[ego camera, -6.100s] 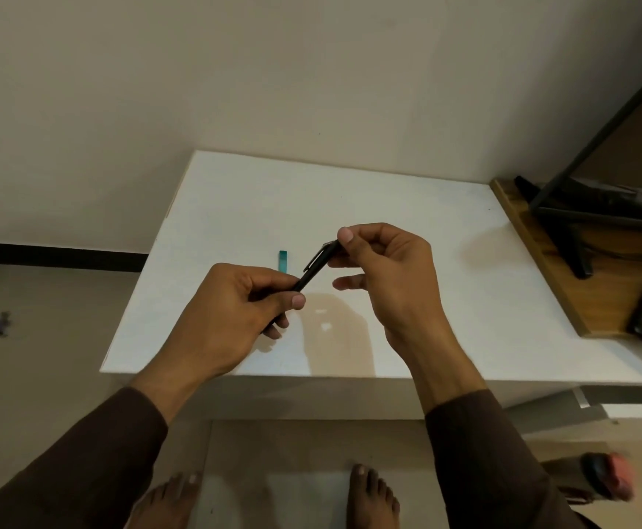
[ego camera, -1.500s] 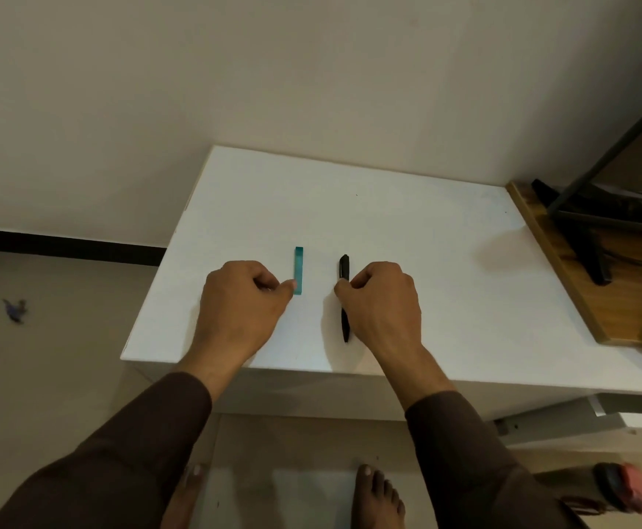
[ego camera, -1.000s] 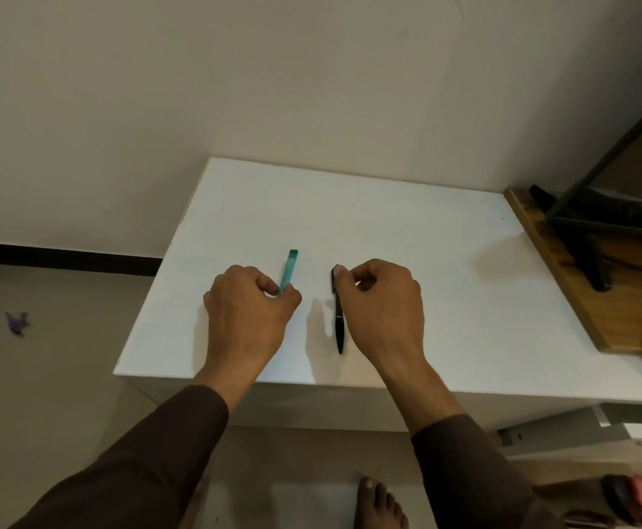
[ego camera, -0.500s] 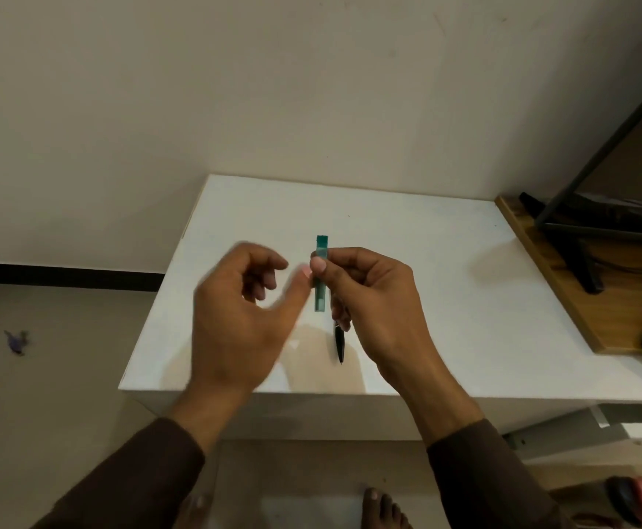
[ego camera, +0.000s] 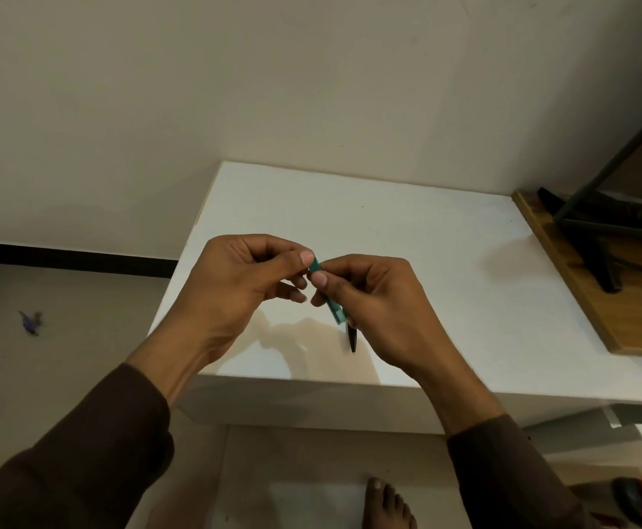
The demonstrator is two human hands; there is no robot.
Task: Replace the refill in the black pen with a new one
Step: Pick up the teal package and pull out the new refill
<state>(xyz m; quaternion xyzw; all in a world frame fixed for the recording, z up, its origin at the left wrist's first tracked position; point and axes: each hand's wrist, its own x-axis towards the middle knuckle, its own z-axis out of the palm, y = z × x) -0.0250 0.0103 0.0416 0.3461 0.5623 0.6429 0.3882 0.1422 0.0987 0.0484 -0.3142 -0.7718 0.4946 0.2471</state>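
Plain cream wall backs a white table, with a wooden shelf at its 3 o'clock edge carrying a dark stand. Both hands meet above the table's near half. The right hand pinches a slim teal packet between thumb and forefinger, its fingers closed on the upper part while the packet slants down toward 5 o'clock. The left hand has its thumb and forefinger pressed shut on the packet's top end at 11 o'clock, the other fingers curled loosely. This packet is probably the new refill in its sleeve, and the step looks like opening it. The black pen shows only its lower end, just under the packet and beside the right palm; whether it lies on the table or is tucked in the right hand cannot be told.

The main risk is a sudden tear: if the top gives way at once, the thin refill could shoot out, roll off the near edge at 6 o'clock and land on the floor. Pulling at an angle could also bend the refill. A loosened right grip might drop the pen.
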